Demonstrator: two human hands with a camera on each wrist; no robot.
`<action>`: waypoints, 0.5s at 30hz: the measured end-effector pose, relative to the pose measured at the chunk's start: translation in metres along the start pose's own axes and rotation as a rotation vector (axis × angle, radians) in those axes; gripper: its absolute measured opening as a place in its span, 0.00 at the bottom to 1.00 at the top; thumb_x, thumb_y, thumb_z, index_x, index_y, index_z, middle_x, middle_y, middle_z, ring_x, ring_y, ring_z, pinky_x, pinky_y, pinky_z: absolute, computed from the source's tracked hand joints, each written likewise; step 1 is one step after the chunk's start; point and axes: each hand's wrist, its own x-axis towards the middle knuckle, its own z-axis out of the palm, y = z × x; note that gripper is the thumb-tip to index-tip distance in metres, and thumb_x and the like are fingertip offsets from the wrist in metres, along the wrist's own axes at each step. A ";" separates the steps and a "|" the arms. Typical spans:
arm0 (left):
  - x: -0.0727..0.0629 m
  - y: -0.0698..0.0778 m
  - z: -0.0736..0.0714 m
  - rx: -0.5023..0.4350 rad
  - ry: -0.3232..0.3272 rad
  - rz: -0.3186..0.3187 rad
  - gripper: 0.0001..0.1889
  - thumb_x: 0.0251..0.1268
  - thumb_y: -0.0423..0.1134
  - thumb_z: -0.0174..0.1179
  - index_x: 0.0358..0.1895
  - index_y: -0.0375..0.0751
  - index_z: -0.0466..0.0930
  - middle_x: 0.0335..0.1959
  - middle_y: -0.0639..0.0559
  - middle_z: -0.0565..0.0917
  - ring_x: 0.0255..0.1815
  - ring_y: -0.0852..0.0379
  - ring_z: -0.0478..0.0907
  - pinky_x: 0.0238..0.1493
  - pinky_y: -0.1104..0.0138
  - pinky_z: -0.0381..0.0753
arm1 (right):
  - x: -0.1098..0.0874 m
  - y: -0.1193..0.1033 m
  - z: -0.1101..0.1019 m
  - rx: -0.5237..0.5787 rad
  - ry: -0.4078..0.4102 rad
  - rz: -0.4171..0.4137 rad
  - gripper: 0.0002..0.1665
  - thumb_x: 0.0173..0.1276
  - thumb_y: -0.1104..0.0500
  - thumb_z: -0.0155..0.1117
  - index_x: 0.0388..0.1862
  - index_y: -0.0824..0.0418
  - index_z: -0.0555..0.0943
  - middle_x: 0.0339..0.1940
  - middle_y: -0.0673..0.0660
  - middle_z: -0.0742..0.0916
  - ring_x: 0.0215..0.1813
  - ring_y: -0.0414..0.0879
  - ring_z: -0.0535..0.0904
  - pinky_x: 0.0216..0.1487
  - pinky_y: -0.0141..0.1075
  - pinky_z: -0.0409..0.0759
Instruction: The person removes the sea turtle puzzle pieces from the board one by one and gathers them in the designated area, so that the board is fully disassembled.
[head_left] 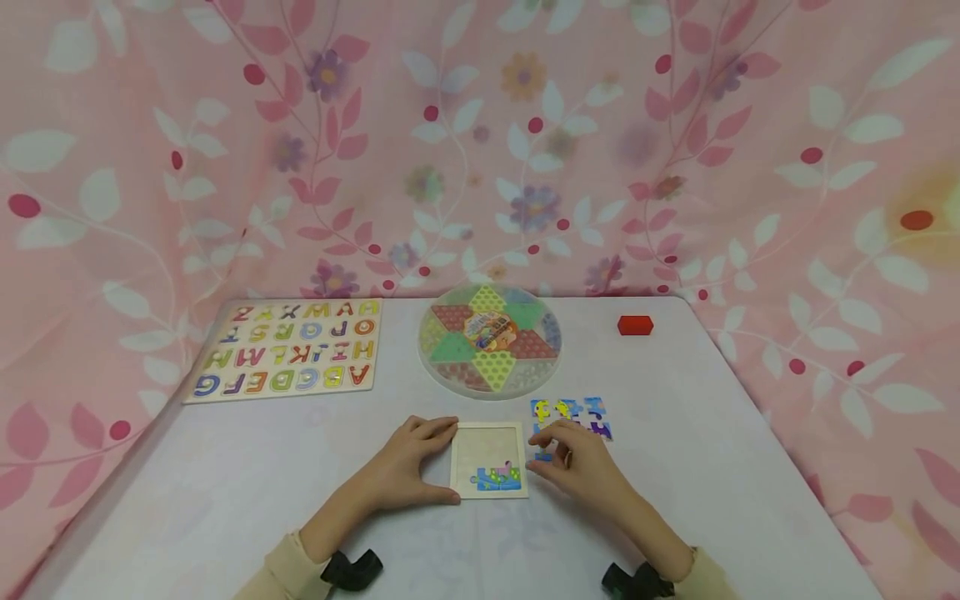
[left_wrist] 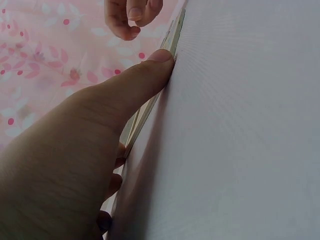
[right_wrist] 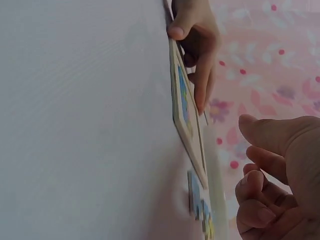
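Note:
A small square wooden puzzle tray [head_left: 488, 426] lies on the table in front of me. Joined blue, green and pink jigsaw pieces [head_left: 498, 480] fill the near right part of its recess. My left hand [head_left: 405, 468] grips the tray's left side, thumb at the near corner and fingers at the far one. Just off the tray's right edge hovers my right hand [head_left: 581, 468], its fingers loosely bent and thumb apart, with nothing visible between them. Loose colourful jigsaw pieces [head_left: 594, 407] lie beyond and partly beneath the right hand, which hides some of them.
A wooden alphabet board [head_left: 300, 336] lies at the back left. The round Chinese checkers board [head_left: 489, 385] is behind the tray, at the table's back middle. Toward the back right sits a red block [head_left: 635, 325]. A floral curtain [head_left: 480, 150] hangs behind the white table [head_left: 697, 467].

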 end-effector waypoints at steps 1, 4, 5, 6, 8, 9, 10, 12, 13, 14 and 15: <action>0.000 0.000 0.000 0.001 0.001 0.001 0.56 0.51 0.71 0.76 0.79 0.42 0.70 0.80 0.54 0.70 0.66 0.55 0.68 0.66 0.48 0.72 | 0.004 -0.004 0.003 0.010 -0.019 -0.012 0.14 0.64 0.59 0.82 0.47 0.59 0.89 0.42 0.52 0.88 0.30 0.35 0.73 0.31 0.29 0.76; 0.000 -0.001 0.000 0.005 0.011 0.010 0.56 0.51 0.72 0.76 0.79 0.41 0.71 0.80 0.53 0.71 0.66 0.54 0.69 0.66 0.48 0.73 | 0.016 -0.015 0.013 0.040 -0.076 -0.046 0.15 0.65 0.58 0.81 0.48 0.60 0.89 0.42 0.53 0.88 0.29 0.33 0.72 0.30 0.29 0.75; -0.001 -0.001 0.000 0.011 0.016 0.015 0.56 0.51 0.72 0.76 0.79 0.41 0.71 0.80 0.53 0.71 0.66 0.54 0.69 0.65 0.48 0.73 | 0.019 -0.018 0.017 0.053 -0.097 -0.057 0.15 0.66 0.57 0.81 0.49 0.60 0.89 0.42 0.54 0.88 0.29 0.33 0.72 0.30 0.29 0.74; -0.001 -0.002 0.001 0.016 0.022 0.019 0.56 0.51 0.72 0.75 0.79 0.41 0.71 0.80 0.53 0.71 0.66 0.54 0.69 0.65 0.48 0.73 | 0.022 -0.020 0.022 0.063 -0.116 -0.069 0.16 0.66 0.57 0.80 0.49 0.61 0.88 0.42 0.54 0.88 0.29 0.33 0.72 0.30 0.29 0.75; -0.001 -0.002 0.002 0.024 0.029 0.024 0.56 0.51 0.72 0.75 0.79 0.41 0.72 0.79 0.53 0.72 0.65 0.54 0.69 0.65 0.48 0.74 | 0.024 -0.024 0.030 0.088 -0.156 -0.068 0.17 0.67 0.56 0.80 0.51 0.61 0.88 0.43 0.54 0.88 0.29 0.32 0.72 0.31 0.29 0.75; -0.001 -0.002 0.002 0.026 0.031 0.026 0.56 0.51 0.73 0.75 0.78 0.41 0.72 0.79 0.53 0.72 0.65 0.55 0.70 0.64 0.48 0.74 | 0.025 -0.025 0.034 0.103 -0.175 -0.065 0.18 0.67 0.56 0.80 0.51 0.62 0.88 0.42 0.54 0.87 0.29 0.32 0.72 0.31 0.29 0.75; -0.001 -0.003 0.003 0.028 0.032 0.027 0.56 0.51 0.73 0.75 0.78 0.41 0.72 0.79 0.53 0.72 0.65 0.55 0.70 0.64 0.49 0.74 | 0.024 -0.026 0.037 0.117 -0.196 -0.052 0.18 0.67 0.56 0.80 0.52 0.62 0.87 0.42 0.54 0.87 0.29 0.32 0.72 0.32 0.29 0.75; -0.001 -0.003 0.003 0.024 0.027 0.026 0.56 0.52 0.73 0.74 0.78 0.41 0.72 0.79 0.53 0.72 0.65 0.55 0.69 0.65 0.49 0.74 | 0.023 -0.026 0.043 0.137 -0.227 -0.022 0.19 0.67 0.56 0.80 0.54 0.62 0.87 0.41 0.52 0.86 0.29 0.32 0.72 0.32 0.28 0.75; -0.001 -0.003 0.002 0.022 0.024 0.025 0.56 0.52 0.73 0.74 0.79 0.41 0.72 0.79 0.53 0.72 0.65 0.55 0.69 0.65 0.49 0.74 | 0.022 -0.025 0.045 0.144 -0.238 -0.006 0.20 0.67 0.56 0.80 0.54 0.62 0.87 0.40 0.51 0.85 0.29 0.32 0.72 0.32 0.28 0.75; -0.001 -0.003 0.002 0.023 0.021 0.025 0.56 0.52 0.74 0.74 0.79 0.41 0.72 0.79 0.53 0.72 0.65 0.55 0.69 0.65 0.49 0.74 | 0.022 -0.025 0.047 0.152 -0.244 0.002 0.20 0.67 0.56 0.80 0.55 0.63 0.87 0.39 0.50 0.85 0.29 0.32 0.72 0.32 0.28 0.75; -0.002 -0.003 0.001 0.022 0.019 0.025 0.56 0.52 0.74 0.74 0.79 0.40 0.72 0.79 0.53 0.72 0.65 0.55 0.69 0.65 0.48 0.73 | 0.021 -0.024 0.049 0.159 -0.247 0.004 0.21 0.67 0.57 0.80 0.55 0.64 0.87 0.38 0.50 0.84 0.28 0.31 0.72 0.31 0.29 0.74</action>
